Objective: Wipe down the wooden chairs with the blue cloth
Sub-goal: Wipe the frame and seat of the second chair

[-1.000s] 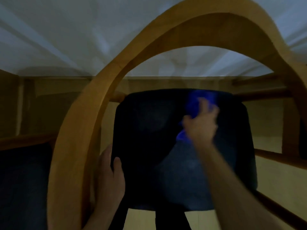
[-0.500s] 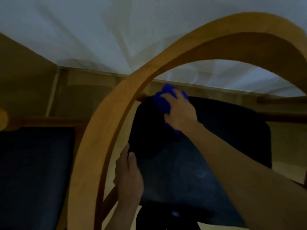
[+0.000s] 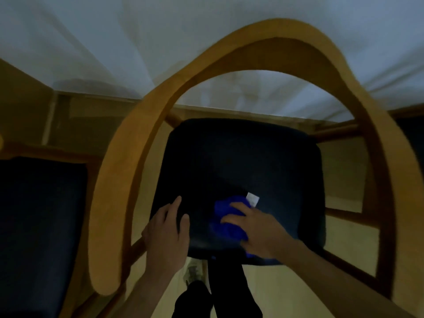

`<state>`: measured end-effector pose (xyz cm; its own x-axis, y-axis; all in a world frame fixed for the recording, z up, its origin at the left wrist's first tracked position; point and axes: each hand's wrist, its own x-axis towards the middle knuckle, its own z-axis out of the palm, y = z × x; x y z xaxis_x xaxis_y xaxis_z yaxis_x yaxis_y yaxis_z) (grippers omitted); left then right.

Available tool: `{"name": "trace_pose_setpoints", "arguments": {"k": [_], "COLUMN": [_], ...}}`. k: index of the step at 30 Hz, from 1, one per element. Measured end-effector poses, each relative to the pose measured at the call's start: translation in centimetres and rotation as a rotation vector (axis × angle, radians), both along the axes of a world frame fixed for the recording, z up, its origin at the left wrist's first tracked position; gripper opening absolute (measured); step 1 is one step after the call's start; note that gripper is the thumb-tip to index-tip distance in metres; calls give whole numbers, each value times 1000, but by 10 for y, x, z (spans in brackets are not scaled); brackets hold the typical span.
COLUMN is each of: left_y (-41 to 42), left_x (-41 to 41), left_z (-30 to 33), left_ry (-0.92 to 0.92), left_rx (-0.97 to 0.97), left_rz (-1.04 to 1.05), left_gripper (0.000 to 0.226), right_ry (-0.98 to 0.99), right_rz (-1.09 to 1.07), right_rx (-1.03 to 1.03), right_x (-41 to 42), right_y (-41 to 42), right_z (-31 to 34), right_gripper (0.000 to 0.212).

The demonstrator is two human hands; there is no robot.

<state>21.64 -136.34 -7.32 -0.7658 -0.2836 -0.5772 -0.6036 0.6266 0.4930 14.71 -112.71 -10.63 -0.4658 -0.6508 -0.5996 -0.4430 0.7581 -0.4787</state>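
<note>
We are mid-wipe: our right hand [image 3: 259, 228] presses the bunched blue cloth [image 3: 226, 222] near the seat [image 3: 241, 161]'s front edge, our left hand [image 3: 166, 228] lies flat at its front-left corner, and the curved wooden frame [image 3: 128, 161] seems left to do.

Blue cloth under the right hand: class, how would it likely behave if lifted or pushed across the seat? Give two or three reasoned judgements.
The blue cloth lies bunched in folds under the right hand, so it is probably floppy and would droop if lifted. It looks thin and likely light. On the smooth dark seat cushion it would probably slide and crumple, not roll. Its white tag sticks out and may flap.
</note>
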Motion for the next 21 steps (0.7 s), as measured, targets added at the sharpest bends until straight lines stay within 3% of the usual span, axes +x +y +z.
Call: {"name": "trace_pose_setpoints", "arguments": {"k": [8,16,21], "left_y": [46,86,45], "left_x": [26,32,56], "left_z": [43,74,78], "left_ry": [154,316,276], "left_rx": [-113,-192,-374], "left_rz": [-302,-509,-520], "left_gripper": [55,65,69], "right_ry": [269,377,495], "right_rz": [-476,-570,-627], "right_rx": [37,130,373], "right_x": [41,91,122], "right_y": [63,82,138], "right_z": [81,123,132], "right_gripper": [78,82,89]}}
